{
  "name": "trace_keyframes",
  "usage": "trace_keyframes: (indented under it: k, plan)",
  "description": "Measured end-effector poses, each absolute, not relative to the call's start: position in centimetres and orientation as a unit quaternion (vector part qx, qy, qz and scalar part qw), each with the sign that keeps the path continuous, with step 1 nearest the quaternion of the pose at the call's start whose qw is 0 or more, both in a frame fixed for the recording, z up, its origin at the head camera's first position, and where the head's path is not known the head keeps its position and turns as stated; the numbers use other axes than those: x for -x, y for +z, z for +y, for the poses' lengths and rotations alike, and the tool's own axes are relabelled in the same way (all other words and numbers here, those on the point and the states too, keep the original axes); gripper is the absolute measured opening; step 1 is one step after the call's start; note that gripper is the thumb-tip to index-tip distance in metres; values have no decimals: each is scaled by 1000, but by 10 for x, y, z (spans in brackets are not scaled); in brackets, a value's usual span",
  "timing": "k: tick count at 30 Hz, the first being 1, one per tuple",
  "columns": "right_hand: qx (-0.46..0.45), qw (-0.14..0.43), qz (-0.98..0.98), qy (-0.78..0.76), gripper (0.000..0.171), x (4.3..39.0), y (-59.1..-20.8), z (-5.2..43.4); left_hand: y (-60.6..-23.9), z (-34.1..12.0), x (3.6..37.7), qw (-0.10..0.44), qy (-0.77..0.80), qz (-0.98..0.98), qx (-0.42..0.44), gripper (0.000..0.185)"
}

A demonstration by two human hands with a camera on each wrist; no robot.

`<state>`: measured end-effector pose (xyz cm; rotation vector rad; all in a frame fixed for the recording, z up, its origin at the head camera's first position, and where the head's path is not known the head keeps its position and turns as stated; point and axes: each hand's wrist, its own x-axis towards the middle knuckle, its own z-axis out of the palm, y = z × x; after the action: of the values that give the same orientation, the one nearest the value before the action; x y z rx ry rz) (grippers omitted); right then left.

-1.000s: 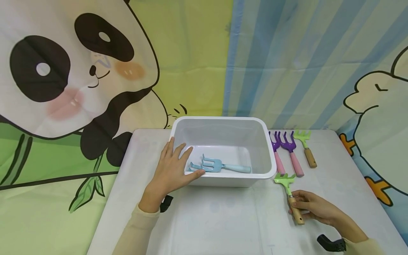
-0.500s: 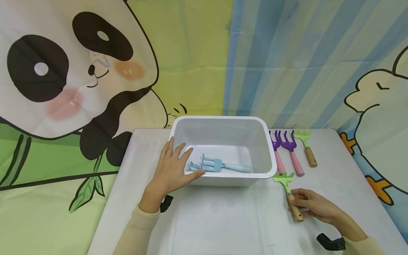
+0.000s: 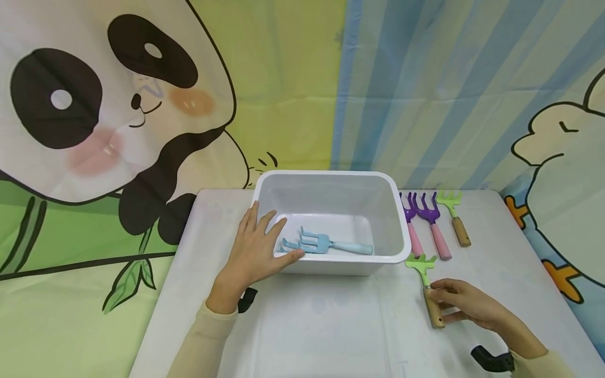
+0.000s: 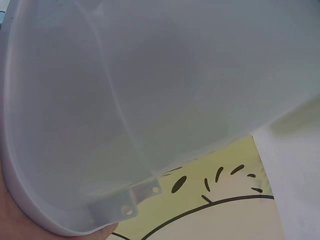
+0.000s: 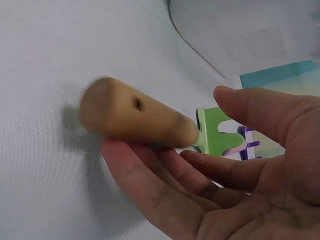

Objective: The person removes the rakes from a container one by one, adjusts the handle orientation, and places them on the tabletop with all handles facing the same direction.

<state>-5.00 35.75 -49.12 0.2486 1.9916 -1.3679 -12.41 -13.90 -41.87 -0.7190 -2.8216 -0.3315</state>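
Behind, cartoon panda backdrop (image 3: 118,105); white table (image 3: 331,325) — right hand (image 3: 465,304) pinching green rake (image 3: 427,289).

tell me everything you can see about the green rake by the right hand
The green rake is a small hand tool: a light green, metal-looking head with short prongs, a thin neck and a tan wooden grip with a small hole near its end. It lies by the white tub's near right corner, prongs pointing toward the tub. The right hand curls around the grip.

staged playroom-like setup: cartoon panda backdrop (image 3: 118,105), white-covered table (image 3: 331,325).
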Motion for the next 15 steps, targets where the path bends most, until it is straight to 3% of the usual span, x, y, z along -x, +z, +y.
trace_keyframes:
  k: [8, 15]
  plan:
    - [-66, 329, 787, -518, 54, 54, -479, 364, -419, -139, 124, 104, -111, -958, 243, 93]
    - [-18, 273, 835, -478, 47, 75, -434, 357, -418, -139, 124, 100, -111, -959, 242, 94]
